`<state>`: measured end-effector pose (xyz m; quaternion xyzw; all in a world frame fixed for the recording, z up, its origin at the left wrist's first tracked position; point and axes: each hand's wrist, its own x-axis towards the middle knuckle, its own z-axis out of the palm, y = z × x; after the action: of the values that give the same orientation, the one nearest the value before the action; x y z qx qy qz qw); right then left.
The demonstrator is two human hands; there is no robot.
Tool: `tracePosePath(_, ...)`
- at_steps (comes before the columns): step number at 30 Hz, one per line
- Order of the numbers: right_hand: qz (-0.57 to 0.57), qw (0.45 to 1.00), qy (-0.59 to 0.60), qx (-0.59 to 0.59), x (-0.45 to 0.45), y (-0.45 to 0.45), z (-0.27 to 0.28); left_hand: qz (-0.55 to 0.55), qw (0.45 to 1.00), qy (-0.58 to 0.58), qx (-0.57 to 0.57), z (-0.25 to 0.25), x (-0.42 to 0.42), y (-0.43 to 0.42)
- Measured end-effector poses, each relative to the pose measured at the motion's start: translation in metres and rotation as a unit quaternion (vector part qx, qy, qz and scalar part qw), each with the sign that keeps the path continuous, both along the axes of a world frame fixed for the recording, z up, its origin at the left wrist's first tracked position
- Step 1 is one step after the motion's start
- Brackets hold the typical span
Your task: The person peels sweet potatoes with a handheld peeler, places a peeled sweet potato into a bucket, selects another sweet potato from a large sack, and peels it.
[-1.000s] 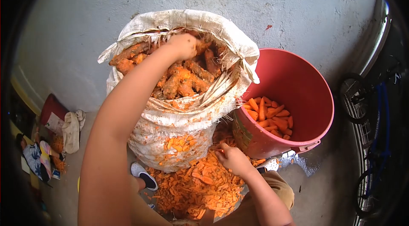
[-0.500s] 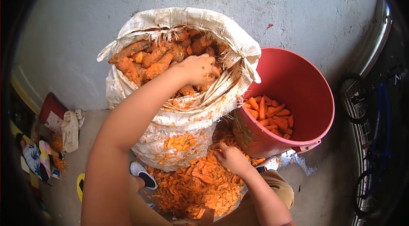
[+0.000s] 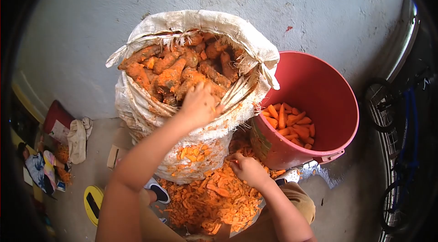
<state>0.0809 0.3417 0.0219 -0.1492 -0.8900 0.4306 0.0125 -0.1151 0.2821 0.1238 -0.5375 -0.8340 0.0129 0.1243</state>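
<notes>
A white woven sack [image 3: 150,25], its mouth rolled back, holds many unpeeled, soil-stained carrots [image 3: 169,75]. My left hand [image 3: 200,107] is over the front of the sack's mouth, its fingers apart above the nearest carrots and its thumb out to the right. Its palm side is hidden. Lower down, my right hand [image 3: 250,171] is closed above a heap of orange peelings [image 3: 219,198]. Whatever it grips is mostly covered by the fingers. Peeled orange carrots [image 3: 292,123] lie in the bottom of a red bucket [image 3: 326,105] beside the sack.
Behind the sack rises a grey-blue wall [image 3: 319,9]. A yellow round object [image 3: 92,203], a small cardboard box [image 3: 119,146] and a pale cloth [image 3: 78,139] are on the floor at left. At right are a metal rack [image 3: 388,150] and blue tubing [image 3: 410,128].
My left hand has drawn back from among the carrots toward the sack's front rim, uncovering carrots behind it. My right hand has stayed nearly still.
</notes>
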Motion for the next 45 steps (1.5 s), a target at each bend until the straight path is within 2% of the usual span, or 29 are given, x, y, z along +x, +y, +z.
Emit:
tracePosePath(2,0.005,1.0,0.006,0.002,-0.001,-0.001,-0.004,0.004,0.999,0.022,0.036,-0.011,0.02,-0.005)
tracePosePath(5,0.005,1.0,0.016,0.001,0.0,-0.003,-0.004,0.089,0.99,-0.101,-0.03,-0.012,0.042,-0.007)
tracePosePath(6,0.005,1.0,0.015,0.004,0.0,-0.002,-0.001,0.047,0.997,-0.01,0.068,-0.035,0.043,-0.012)
tracePosePath(10,0.004,1.0,0.02,0.007,0.002,-0.001,-0.001,0.05,0.987,-0.041,0.149,-0.042,0.046,-0.012)
tracePosePath(20,0.011,1.0,0.02,0.003,0.001,-0.002,-0.005,0.043,0.982,0.003,0.182,-0.054,0.055,-0.026)
tracePosePath(24,0.012,1.0,0.018,0.002,0.004,-0.001,0.0,0.035,0.987,-0.037,0.153,-0.03,0.053,-0.039)
tracePosePath(27,0.007,1.0,-0.001,0.018,0.007,0.001,0.013,0.112,0.975,0.058,0.183,-0.02,0.026,-0.063)
tracePosePath(29,0.005,1.0,-0.005,0.018,0.009,0.0,0.017,0.18,0.96,0.068,0.202,-0.014,0.007,-0.086)
tracePosePath(32,0.008,1.0,-0.004,0.014,0.01,0.0,0.018,0.176,0.962,0.1,0.181,0.0,-0.005,-0.115)
tracePosePath(35,0.012,1.0,-0.006,0.021,0.009,-0.001,0.011,0.145,0.982,0.085,0.09,0.009,-0.005,-0.127)
tracePosePath(37,0.016,1.0,-0.009,0.022,0.008,-0.001,0.005,0.141,0.983,0.079,0.09,0.011,-0.001,-0.13)
tracePosePath(38,0.023,0.999,0.031,0.008,0.007,0.0,-0.004,0.141,0.982,0.082,0.091,0.006,-0.003,-0.133)
tracePosePath(42,0.017,1.0,0.007,0.005,0.004,0.0,-0.002,0.122,0.98,0.101,0.12,-0.014,-0.009,-0.144)
tracePosePath(45,0.017,1.0,0.001,0.006,0.004,0.0,-0.001,0.092,0.984,0.112,0.108,-0.009,-0.016,-0.15)
